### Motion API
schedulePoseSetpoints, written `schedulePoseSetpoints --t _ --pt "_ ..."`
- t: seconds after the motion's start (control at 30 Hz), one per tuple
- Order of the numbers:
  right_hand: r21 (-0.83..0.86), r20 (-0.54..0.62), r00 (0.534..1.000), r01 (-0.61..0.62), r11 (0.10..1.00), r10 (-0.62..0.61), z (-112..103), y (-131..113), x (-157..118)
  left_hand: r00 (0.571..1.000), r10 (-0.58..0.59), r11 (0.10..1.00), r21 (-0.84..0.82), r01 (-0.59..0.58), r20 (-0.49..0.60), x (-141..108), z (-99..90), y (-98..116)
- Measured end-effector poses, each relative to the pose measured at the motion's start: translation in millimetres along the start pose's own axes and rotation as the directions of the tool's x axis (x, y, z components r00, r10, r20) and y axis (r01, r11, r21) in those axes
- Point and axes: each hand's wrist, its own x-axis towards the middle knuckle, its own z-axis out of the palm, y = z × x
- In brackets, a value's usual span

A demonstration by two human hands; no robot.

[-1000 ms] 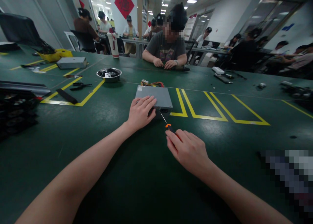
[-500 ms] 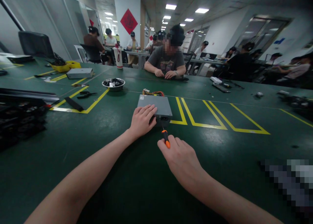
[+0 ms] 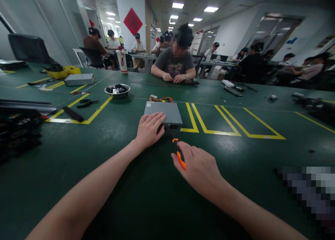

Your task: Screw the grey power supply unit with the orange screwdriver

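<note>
A grey metal computer power supply (image 3: 170,110) lies on the green table in front of me, a bundle of coloured wires (image 3: 162,99) at its far side. My left hand (image 3: 150,130) grips its near left corner, fingers stretched over the top and thumb at the front face. In my right hand (image 3: 200,165) is a screwdriver (image 3: 180,155) with an orange and black handle. Its shaft points up and left to the front face, near the socket; whether the tip sits in a screw is too small to tell. My right thumb stands off the handle.
A metal bowl (image 3: 117,91) with small parts stands beyond the power supply to the left. Farther left are a grey box (image 3: 80,79), a yellow tray (image 3: 62,71) and dark parts (image 3: 18,135). Yellow tape marks the table. A co-worker (image 3: 174,63) sits opposite.
My right hand has shifted back along the screwdriver and its thumb has come away, showing more of the handle. The left hand keeps its place on the power supply. The view has turned slightly.
</note>
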Motion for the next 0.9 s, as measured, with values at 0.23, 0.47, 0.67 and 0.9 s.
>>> schedulePoseSetpoints --t 0.23,0.47,0.67,0.9 --pt "-0.171 0.028 0.988 0.156 0.973 -0.154 6 -11 -12 1.000 0.005 1.000 -0.002 -0.006 -0.004 -1 1.0 0" --pt "-0.087 0.057 0.994 0.093 0.992 -0.089 7 -9 -8 1.000 0.006 1.000 0.005 -0.006 -0.004 -1 0.8 0" --pt "-0.050 0.040 0.998 -0.036 0.998 0.038 -3 0 -2 1.000 0.006 1.000 -0.004 -0.006 -0.001 0 -0.1 0" --pt "-0.204 0.007 0.982 0.186 0.961 -0.188 10 -5 -9 1.000 -0.003 1.000 -0.010 0.003 0.004 0 -0.7 1"
